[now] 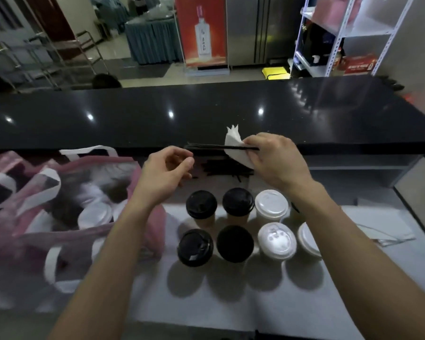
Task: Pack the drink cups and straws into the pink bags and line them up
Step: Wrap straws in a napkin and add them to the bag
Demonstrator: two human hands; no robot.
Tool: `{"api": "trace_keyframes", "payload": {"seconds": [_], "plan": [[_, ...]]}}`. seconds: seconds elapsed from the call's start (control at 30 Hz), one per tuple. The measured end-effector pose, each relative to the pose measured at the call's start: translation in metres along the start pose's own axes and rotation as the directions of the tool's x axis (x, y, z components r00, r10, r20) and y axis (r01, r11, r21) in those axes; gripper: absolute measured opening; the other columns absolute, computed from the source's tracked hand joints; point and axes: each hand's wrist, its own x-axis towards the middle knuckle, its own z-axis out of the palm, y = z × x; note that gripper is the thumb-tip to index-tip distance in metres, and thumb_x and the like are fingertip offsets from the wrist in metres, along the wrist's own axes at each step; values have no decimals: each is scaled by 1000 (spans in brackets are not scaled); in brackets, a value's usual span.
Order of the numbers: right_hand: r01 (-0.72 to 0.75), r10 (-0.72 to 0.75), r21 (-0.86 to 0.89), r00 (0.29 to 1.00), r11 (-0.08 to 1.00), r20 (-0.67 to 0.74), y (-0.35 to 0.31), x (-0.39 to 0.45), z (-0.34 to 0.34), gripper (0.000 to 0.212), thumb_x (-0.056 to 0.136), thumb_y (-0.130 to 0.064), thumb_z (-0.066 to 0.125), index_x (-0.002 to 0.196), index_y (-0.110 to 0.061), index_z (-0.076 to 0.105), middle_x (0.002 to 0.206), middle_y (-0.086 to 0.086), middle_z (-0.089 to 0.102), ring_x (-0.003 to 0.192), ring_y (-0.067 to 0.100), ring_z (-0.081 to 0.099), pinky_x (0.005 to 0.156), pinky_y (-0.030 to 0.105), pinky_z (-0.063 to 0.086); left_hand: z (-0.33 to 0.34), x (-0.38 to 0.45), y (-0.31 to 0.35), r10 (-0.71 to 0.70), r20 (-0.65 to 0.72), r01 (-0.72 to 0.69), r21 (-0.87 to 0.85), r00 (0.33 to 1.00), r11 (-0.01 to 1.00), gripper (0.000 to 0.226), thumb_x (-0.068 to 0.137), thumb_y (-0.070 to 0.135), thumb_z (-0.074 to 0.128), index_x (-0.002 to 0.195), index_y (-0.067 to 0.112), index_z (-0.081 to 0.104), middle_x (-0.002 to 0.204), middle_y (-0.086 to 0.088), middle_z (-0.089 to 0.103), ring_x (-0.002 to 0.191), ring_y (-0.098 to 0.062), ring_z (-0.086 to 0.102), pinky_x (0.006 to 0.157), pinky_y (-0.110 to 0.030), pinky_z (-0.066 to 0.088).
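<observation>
Above the cups, right hand (272, 160) pinches black straws (216, 146) plus a white napkin (236, 148). Left hand (165, 173) beside it, fingers loosely curled, holding nothing. Four black-lidded cups (201, 204) and white-lidded cups (271, 204) stand on the worktop (231, 303). Pink bags (35, 217) left, blurred, probably holding cups.

Drinks shop: counter (206, 114), lidded cups (271, 204)
</observation>
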Motion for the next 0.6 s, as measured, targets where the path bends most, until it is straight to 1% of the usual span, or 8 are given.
{"api": "trace_keyframes", "payload": {"seconds": [0.07, 0.2, 0.33, 0.43, 0.47, 0.53, 0.57, 0.6], "plan": [[34, -33, -69, 999, 997, 8, -19, 5, 8, 25, 104, -12, 62, 121, -10, 80, 106, 10, 77, 98, 38, 70, 89, 48, 52, -34, -10, -8, 17, -38, -14, 66, 999, 998, 7, 104, 19, 73, 105, 24, 78, 86, -1, 80, 78, -16, 80, 61, -17, 54], [161, -162, -71, 987, 984, 1, -59, 12, 23, 22, 104, -6, 64, 117, -5, 81, 104, 13, 77, 95, 41, 71, 88, 52, 53, -99, -39, -21, 78, -194, -33, 226, 978, 974, 7, 103, 22, 75, 106, 26, 79, 84, 7, 78, 79, -4, 75, 61, -15, 57], [262, -257, 41, 962, 964, -89, -108, 22, 39, 19, 99, -2, 70, 115, -1, 80, 104, 14, 78, 91, 42, 72, 82, 54, 58, -164, -74, -39, 130, -279, 12, 457, 951, 889, 12, 102, 31, 74, 113, 36, 74, 98, 20, 71, 94, 9, 67, 72, -11, 51], [303, -282, 142, 948, 942, -150, -147, 26, 50, 20, 98, -4, 73, 117, -3, 80, 107, 10, 77, 94, 35, 73, 83, 47, 59, -205, -90, -57, 111, -264, 64, 574, 958, 817, 15, 100, 28, 76, 112, 37, 74, 96, 24, 70, 90, 9, 67, 75, -11, 49], [306, -278, 176, 946, 936, -163, -160, 27, 55, 21, 98, -4, 73, 117, -3, 80, 107, 8, 77, 94, 33, 73, 83, 46, 59, -215, -93, -63, 86, -236, 76, 603, 968, 794, 16, 98, 26, 77, 110, 36, 75, 95, 23, 71, 89, 6, 68, 79, -17, 52], [304, -271, 229, 949, 925, -163, -187, 30, 64, 22, 98, -6, 73, 119, -4, 79, 110, 7, 77, 96, 29, 73, 83, 46, 60, -230, -91, -78, 25, -162, 89, 658, 986, 747, 15, 94, 24, 82, 106, 33, 78, 96, 17, 73, 92, -6, 69, 92, -37, 58], [305, -274, 243, 950, 921, -151, -201, 32, 69, 23, 99, -7, 73, 120, -5, 79, 110, 7, 77, 96, 28, 73, 83, 46, 60, -237, -88, -86, 8, -129, 85, 698, 992, 711, 15, 91, 27, 85, 104, 31, 78, 97, 13, 74, 97, -14, 69, 99, -45, 55], [309, -284, 247, 950, 918, -133, -213, 34, 75, 23, 99, -7, 72, 121, -5, 79, 111, 7, 77, 96, 28, 73, 83, 45, 60, -244, -84, -93, 1, -100, 74, 744, 995, 664, 18, 89, 32, 86, 105, 30, 78, 100, 11, 75, 105, -19, 67, 105, -48, 49]]}}
